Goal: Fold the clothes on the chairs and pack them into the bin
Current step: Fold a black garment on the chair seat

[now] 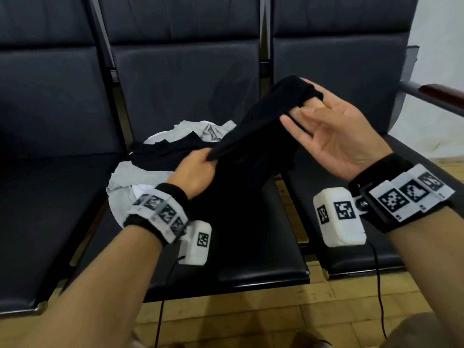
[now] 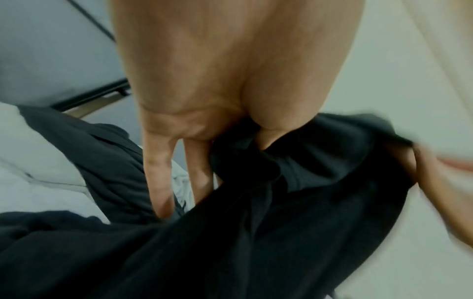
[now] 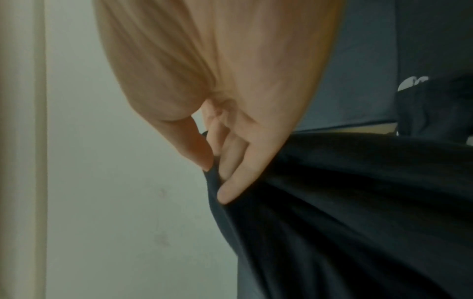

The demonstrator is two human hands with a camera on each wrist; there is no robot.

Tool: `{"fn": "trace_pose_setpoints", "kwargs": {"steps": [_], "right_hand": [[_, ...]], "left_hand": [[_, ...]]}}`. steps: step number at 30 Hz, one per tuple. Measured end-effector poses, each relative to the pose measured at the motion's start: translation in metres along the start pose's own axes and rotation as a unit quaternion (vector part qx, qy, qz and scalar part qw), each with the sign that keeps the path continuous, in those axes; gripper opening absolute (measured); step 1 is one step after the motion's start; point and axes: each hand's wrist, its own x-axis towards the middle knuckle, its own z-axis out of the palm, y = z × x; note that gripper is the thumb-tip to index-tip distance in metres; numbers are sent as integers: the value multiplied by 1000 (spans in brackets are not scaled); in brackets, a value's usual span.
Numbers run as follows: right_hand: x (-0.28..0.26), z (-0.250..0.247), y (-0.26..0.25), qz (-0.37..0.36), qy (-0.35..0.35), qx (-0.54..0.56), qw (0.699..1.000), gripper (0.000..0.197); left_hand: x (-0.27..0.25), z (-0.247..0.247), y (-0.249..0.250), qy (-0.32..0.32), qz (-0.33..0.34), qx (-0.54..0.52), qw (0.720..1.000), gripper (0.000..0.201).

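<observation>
A black garment (image 1: 253, 136) stretches in the air between my two hands above the middle chair seat. My left hand (image 1: 198, 169) pinches its lower end; in the left wrist view the thumb and forefinger clamp bunched black cloth (image 2: 281, 161) while two fingers (image 2: 158, 172) hang straight. My right hand (image 1: 324, 126), palm up, pinches the upper end; the right wrist view shows thumb and fingertips (image 3: 230, 182) nipping the cloth's edge (image 3: 332, 202). The garment's lower part drapes onto the seat. A pile of grey, white and black clothes (image 1: 155, 156) lies behind my left hand. No bin is in view.
Three dark padded chairs stand in a row; the middle seat (image 1: 263, 270) holds the clothes, and the left seat (image 1: 50, 209) and right seat (image 1: 364, 257) flank it. A wood-topped armrest (image 1: 437, 92) juts out at the right. Wooden floor (image 1: 276, 322) lies below.
</observation>
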Motion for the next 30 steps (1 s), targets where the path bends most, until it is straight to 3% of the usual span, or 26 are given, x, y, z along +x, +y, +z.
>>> {"fn": "trace_pose_setpoints", "kwargs": {"steps": [2,3,4,6,8,9,10,11,14,15,16,18,20,21,22,24,26,27,28,30], "right_hand": [[3,-13,2,-7,81,-82,993,42],[5,-21,4,-13,122,-173,977,35],[5,-28,7,-29,158,-291,943,25],[6,-39,12,-57,182,-514,836,5],[5,-43,16,-59,144,-670,726,25],[5,-43,17,-66,112,-708,694,39],[5,-45,19,-74,83,-719,686,51],[6,-45,20,-75,62,-704,703,59],[3,-40,18,6,26,-527,849,74],[1,-38,17,27,16,-488,873,73],[-1,-35,16,42,-2,-489,871,68],[-5,-31,16,51,-49,-539,839,50],[-8,-29,15,95,-94,-543,829,29],[-8,-30,15,125,-116,-553,815,27],[-9,-28,13,159,-139,-572,792,29],[-11,-29,15,218,-169,-637,720,23],[-10,-36,20,219,-150,-693,670,18],[-8,-40,22,203,-127,-694,679,21],[-7,-43,25,189,-89,-667,715,24],[-5,-41,27,178,5,-513,840,26]], "left_hand": [[-1,-20,3,35,-47,-134,989,30],[-2,-29,5,53,-47,-188,980,31],[-5,-38,8,69,-44,-246,966,31],[-8,-51,13,65,-51,-370,925,28],[-12,-58,15,29,-82,-444,892,35],[-15,-59,18,11,-100,-455,885,39],[-17,-60,20,-7,-109,-463,879,42],[-19,-61,22,-20,-111,-474,873,44],[-27,-66,32,-37,-105,-523,845,46],[-28,-68,34,-39,-102,-543,833,45],[-29,-70,35,-36,-99,-564,819,44],[-29,-73,34,-25,-84,-600,795,45],[-28,-76,31,-18,-63,-628,775,49],[-27,-76,29,-15,-49,-642,765,50],[-27,-78,27,-11,-37,-658,752,52],[-26,-83,23,9,-21,-698,715,52],[-25,-89,19,28,-6,-745,667,49],[-23,-92,16,34,-7,-756,654,44],[-21,-94,14,37,-9,-746,665,37],[-19,-92,11,65,-24,-660,748,28]]}}
